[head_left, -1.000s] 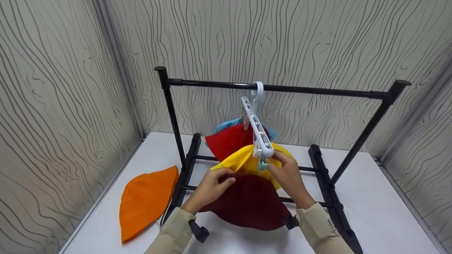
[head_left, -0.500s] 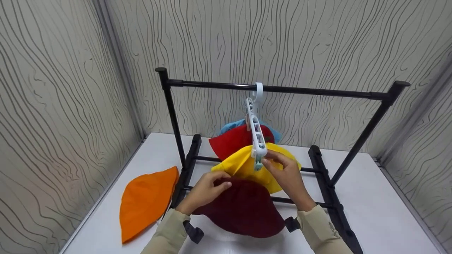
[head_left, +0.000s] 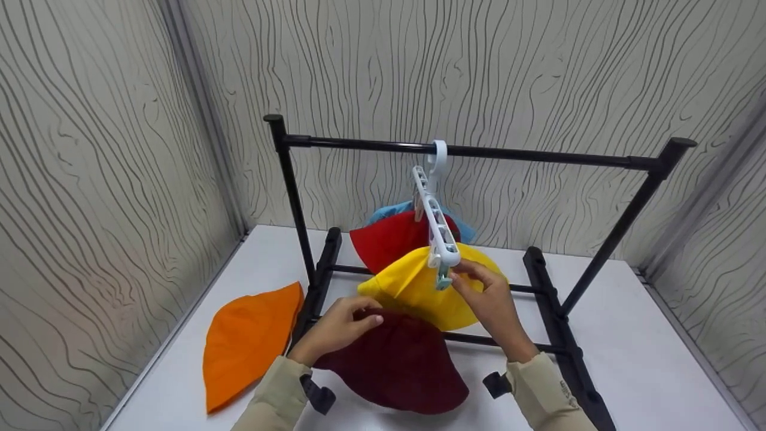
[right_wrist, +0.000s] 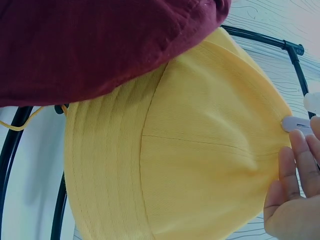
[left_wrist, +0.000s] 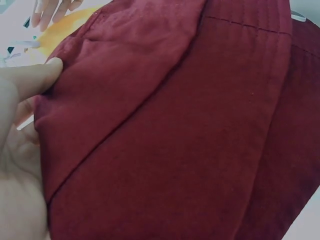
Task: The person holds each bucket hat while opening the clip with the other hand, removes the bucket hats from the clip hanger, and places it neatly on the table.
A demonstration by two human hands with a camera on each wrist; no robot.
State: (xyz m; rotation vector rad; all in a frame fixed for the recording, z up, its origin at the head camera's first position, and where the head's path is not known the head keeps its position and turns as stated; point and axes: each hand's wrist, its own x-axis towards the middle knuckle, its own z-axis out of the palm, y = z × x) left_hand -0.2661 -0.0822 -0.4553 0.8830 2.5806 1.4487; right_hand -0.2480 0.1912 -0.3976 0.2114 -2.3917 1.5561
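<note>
Between the worktop's (head_left: 658, 335) side edges, the left hand (head_left: 335, 329) pinches the maroon hat (head_left: 407, 365), likely soft, best crown-held; the right hand (head_left: 494, 302), a clip (head_left: 443, 280).

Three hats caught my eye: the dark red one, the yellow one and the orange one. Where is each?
Dark red hat (head_left: 398, 362): head view, middle of its visible side.
Yellow hat (right_wrist: 210, 145): right wrist view, on its crown.
Orange hat (head_left: 248, 341): head view, middle of its visible side.

"What sort of place are we in?"
"Somewhere booth-like, we'd say: wood-grain-patterned panels (head_left: 371, 72) stand along the back and side edges of our white worktop (head_left: 634, 335), grey strips (head_left: 202, 114) rising at its back corners."
</note>
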